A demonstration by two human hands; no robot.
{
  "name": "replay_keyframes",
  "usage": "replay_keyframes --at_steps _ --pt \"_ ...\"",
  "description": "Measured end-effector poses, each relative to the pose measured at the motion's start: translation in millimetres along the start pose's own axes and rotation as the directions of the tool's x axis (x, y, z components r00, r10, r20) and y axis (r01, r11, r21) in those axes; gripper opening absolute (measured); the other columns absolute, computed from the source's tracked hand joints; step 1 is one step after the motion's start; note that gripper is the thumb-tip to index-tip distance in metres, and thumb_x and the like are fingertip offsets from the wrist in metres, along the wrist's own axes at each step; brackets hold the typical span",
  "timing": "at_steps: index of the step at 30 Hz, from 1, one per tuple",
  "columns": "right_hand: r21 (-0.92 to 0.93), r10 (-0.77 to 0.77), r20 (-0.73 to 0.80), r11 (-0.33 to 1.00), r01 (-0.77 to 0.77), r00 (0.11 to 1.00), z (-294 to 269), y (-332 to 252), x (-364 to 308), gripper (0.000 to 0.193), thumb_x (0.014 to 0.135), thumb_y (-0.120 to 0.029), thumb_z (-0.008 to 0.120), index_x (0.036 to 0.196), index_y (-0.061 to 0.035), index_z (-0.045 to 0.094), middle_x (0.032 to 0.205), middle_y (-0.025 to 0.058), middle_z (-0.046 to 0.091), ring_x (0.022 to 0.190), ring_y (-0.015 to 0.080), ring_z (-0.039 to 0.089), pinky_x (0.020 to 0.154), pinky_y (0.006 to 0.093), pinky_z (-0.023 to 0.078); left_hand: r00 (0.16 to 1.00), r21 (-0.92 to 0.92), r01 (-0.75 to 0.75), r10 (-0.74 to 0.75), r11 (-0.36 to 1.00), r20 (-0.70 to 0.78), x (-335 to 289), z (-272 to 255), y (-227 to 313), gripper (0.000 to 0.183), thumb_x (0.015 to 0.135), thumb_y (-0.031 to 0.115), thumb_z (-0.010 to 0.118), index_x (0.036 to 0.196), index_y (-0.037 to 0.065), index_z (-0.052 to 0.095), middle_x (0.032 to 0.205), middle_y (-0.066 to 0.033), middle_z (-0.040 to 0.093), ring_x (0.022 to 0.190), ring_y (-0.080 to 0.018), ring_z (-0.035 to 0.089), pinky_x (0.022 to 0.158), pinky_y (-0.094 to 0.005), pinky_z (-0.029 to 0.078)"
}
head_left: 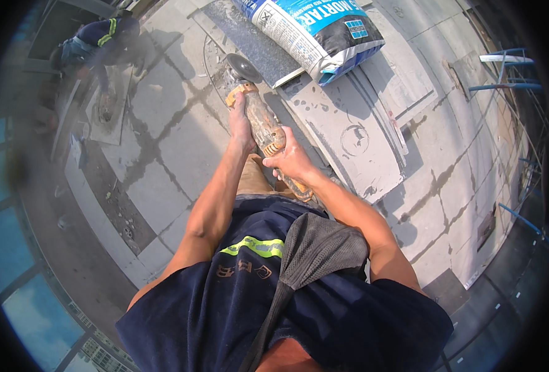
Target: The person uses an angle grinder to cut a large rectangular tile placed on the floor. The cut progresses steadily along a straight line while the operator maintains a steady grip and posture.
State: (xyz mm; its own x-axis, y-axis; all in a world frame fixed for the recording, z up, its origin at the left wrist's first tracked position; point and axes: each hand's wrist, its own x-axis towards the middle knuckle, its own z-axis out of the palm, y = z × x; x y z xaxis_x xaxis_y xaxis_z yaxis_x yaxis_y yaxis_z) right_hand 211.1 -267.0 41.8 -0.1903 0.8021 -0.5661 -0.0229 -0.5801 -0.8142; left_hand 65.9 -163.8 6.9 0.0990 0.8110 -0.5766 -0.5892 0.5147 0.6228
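Note:
An angle grinder (263,119), yellow and black under a coat of dust, is held in front of my legs with its dark disc (243,67) pointing away from me. My left hand (241,127) is closed round the front of its body, just behind the head. Farther back, my right hand (293,155) grips the rear of the body near the handle (296,186). Whether the disc is turning, I cannot tell. Beyond the grinder, close to the disc, lies a dark speckled slab (243,34).
A blue, white and black mortar bag (324,37) rests on the slabs ahead. Pale boards (355,139) lie to the right. At the far left a person in a dark top with reflective stripes (101,37) bends over. Blue pipes (507,87) stick out at the right.

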Motion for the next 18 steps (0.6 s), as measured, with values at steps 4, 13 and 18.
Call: replay_keyframes --at_steps 4,13,18 --pt "0.011 0.001 -0.012 1.0 0.0 1.0 -1 -2 -9 0.095 0.083 -0.004 0.084 0.158 -0.0039 0.027 0.091 0.0126 0.076 0.06 0.0175 0.07 0.054 0.0339 0.057 0.999 0.069 -0.015 0.012 0.997 0.04 4 -10 -5 0.066 0.105 0.07 0.051 0.129 0.008 0.059 0.098 -0.0151 0.069 0.081 -0.0348 0.073 0.072 -0.0502 0.063" --pt "0.033 -0.02 0.013 0.999 0.02 1.0 2 1 0 0.093 0.084 0.0 0.083 0.158 -0.0039 0.026 0.094 0.0129 0.073 0.061 0.0174 0.068 0.052 0.0336 0.055 1.0 0.011 -0.014 0.014 1.0 0.008 1 -3 0 0.055 0.107 0.059 0.057 0.12 0.006 0.059 0.089 -0.0124 0.069 0.07 -0.0282 0.073 0.063 -0.0463 0.064" --pt "0.067 -0.028 0.005 0.997 0.027 1.0 4 -1 25 0.096 0.082 -0.003 0.085 0.158 -0.0032 0.026 0.091 0.0141 0.076 0.062 0.0185 0.071 0.052 0.0337 0.056 0.999 0.035 -0.047 0.046 0.998 0.028 16 1 14 0.058 0.107 0.06 0.056 0.12 0.005 0.059 0.089 -0.0133 0.069 0.07 -0.0296 0.073 0.063 -0.0473 0.065"
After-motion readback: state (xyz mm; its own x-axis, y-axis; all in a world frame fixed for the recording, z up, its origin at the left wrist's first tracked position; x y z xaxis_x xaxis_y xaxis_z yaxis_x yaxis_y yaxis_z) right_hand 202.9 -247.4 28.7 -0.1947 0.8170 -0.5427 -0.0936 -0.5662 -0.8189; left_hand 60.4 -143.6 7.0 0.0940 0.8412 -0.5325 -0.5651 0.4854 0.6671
